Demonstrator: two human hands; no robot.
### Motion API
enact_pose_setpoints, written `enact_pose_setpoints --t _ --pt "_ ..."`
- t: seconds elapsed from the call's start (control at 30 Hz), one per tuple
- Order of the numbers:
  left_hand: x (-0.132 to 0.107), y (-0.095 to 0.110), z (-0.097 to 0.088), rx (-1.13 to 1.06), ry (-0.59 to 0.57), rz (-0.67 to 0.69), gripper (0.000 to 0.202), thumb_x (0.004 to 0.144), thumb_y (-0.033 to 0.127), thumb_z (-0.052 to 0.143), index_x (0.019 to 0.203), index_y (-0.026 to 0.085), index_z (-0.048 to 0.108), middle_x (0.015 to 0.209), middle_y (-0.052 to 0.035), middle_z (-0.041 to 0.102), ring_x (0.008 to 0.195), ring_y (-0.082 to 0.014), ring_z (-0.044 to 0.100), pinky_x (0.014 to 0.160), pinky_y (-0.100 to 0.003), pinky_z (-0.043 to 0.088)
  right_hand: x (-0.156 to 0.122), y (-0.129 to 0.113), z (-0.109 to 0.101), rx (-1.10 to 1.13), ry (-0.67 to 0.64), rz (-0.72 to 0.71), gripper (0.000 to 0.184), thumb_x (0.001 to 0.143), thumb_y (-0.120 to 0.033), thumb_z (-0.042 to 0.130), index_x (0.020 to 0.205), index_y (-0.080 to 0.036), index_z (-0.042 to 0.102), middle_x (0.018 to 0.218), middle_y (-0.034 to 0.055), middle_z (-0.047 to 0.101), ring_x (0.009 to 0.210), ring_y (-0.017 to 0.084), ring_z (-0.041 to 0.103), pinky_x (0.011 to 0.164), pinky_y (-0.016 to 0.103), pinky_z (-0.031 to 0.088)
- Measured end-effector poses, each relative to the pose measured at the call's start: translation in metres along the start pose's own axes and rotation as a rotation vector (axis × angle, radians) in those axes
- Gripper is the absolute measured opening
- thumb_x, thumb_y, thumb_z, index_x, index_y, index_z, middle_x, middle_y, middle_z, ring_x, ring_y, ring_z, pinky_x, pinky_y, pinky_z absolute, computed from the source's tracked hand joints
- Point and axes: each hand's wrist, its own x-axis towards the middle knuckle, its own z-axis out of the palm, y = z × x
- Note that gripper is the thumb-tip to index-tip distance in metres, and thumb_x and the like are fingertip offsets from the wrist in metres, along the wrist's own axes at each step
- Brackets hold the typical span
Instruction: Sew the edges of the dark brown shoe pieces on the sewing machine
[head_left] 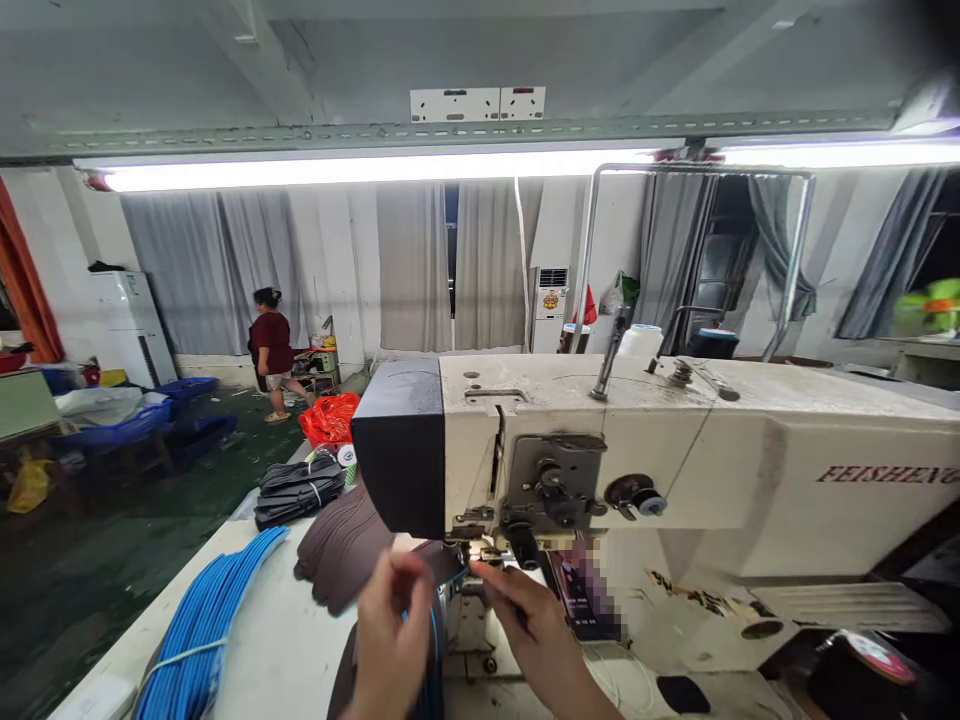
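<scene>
A cream sewing machine (697, 490) stands before me, with its needle area low at the front. My left hand (397, 630) is raised just left of the needle area, its curled fingers smeared by motion. My right hand (536, 635) is close to the needle on the right, index finger stretched toward it and the other fingers bent in. Its fingertips meet near the edge of a dark fabric piece (435, 562) with a blue edge; whatever they pinch is too small to make out. Blue strips (433, 650) hang between the hands, partly hidden by the left one.
On the table's left lie a bundle of blue strips (199, 620), stacked brown fabric pieces (349, 550) and tied black strips (300, 488). A phone (585, 595) sits behind my right hand. Thread cones (640, 341) stand beyond the machine. A person (272, 345) walks in the background.
</scene>
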Motion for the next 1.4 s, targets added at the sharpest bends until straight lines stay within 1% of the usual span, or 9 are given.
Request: enact_pose_setpoints --t 0.1,0.17,0.27,0.43,0.57,0.73,0.87,1.0,1.4 --pt "0.04 0.026 -0.026 0.228 -0.403 -0.234 0.021 0.069 0.038 0.067 0.069 0.017 0.064 0.066 -0.0025 0.066 0.069 -0.0201 0.061 0.058 -0.025 0.045 0.0 -0.002 0.001 0.018 0.006 0.021 0.028 0.092 -0.024 0.049 0.113 -0.026 0.067 0.095 0.0052 0.071 0.087 0.019 0.067 0.079 0.028 0.052" --pt "0.055 0.037 -0.036 0.237 -0.578 -0.313 0.022 0.061 0.032 0.074 0.073 0.015 0.068 0.066 -0.0024 0.068 0.061 -0.0187 0.061 0.055 -0.025 0.045 -0.001 -0.001 0.002 0.032 0.003 0.046 0.028 0.093 -0.025 0.047 0.114 -0.026 0.066 0.09 0.0051 0.071 0.081 0.018 0.066 0.073 0.027 0.052" --pt "0.045 0.036 -0.041 0.088 -0.71 -0.379 0.032 0.059 0.029 0.077 0.087 0.015 0.067 0.073 -0.0023 0.07 0.059 -0.0156 0.062 0.056 -0.024 0.046 -0.001 0.0 0.002 0.046 0.01 0.058 0.029 0.093 -0.026 0.047 0.114 -0.025 0.067 0.088 0.0055 0.07 0.078 0.019 0.066 0.072 0.028 0.052" --pt "0.001 0.012 -0.025 -0.205 -0.54 -0.319 0.035 0.063 0.032 0.078 0.089 0.017 0.062 0.081 -0.0048 0.072 0.074 -0.0203 0.066 0.068 -0.029 0.05 -0.001 0.0 0.001 0.062 0.017 0.047 0.029 0.092 -0.024 0.048 0.112 -0.025 0.068 0.093 0.0063 0.071 0.084 0.02 0.066 0.078 0.03 0.052" --pt "-0.015 0.001 -0.011 -0.276 -0.438 -0.278 0.039 0.063 0.037 0.078 0.092 0.017 0.061 0.085 -0.0066 0.072 0.078 -0.0216 0.066 0.073 -0.032 0.051 -0.001 0.002 0.001 0.032 0.006 0.057 0.029 0.091 -0.022 0.049 0.113 -0.027 0.068 0.095 0.0047 0.072 0.086 0.019 0.067 0.08 0.029 0.052" --pt "-0.019 -0.008 -0.003 -0.394 -0.342 -0.281 0.044 0.058 0.038 0.081 0.092 0.018 0.063 0.087 -0.0071 0.072 0.09 -0.0256 0.065 0.081 -0.035 0.05 -0.001 0.006 0.0 -0.006 0.008 0.031 0.029 0.091 -0.023 0.052 0.115 -0.029 0.067 0.094 0.0041 0.073 0.086 0.019 0.068 0.078 0.027 0.053" --pt "-0.02 -0.011 -0.002 -0.415 -0.32 -0.301 0.046 0.056 0.037 0.082 0.093 0.019 0.062 0.084 -0.0062 0.071 0.083 -0.0233 0.066 0.077 -0.033 0.051 -0.001 0.006 -0.001 0.011 -0.014 0.034 0.028 0.092 -0.025 0.051 0.115 -0.028 0.067 0.097 0.0054 0.073 0.087 0.019 0.068 0.078 0.028 0.053" --pt "-0.023 -0.006 -0.005 -0.376 -0.321 -0.311 0.05 0.058 0.038 0.081 0.099 0.02 0.06 0.083 -0.0055 0.071 0.072 -0.0196 0.065 0.069 -0.031 0.052 0.0 0.005 -0.002 0.028 -0.026 0.037 0.028 0.092 -0.026 0.051 0.116 -0.027 0.066 0.099 0.0068 0.073 0.089 0.02 0.068 0.079 0.03 0.053" --pt "-0.023 0.014 -0.019 -0.416 -0.223 -0.419 0.062 0.048 0.03 0.086 0.103 0.023 0.059 0.099 -0.0069 0.071 0.08 -0.0237 0.067 0.074 -0.035 0.053 -0.001 0.006 -0.003 -0.034 -0.037 0.025 0.03 0.093 -0.026 0.047 0.117 -0.025 0.065 0.094 0.0066 0.073 0.084 0.019 0.068 0.077 0.028 0.053"
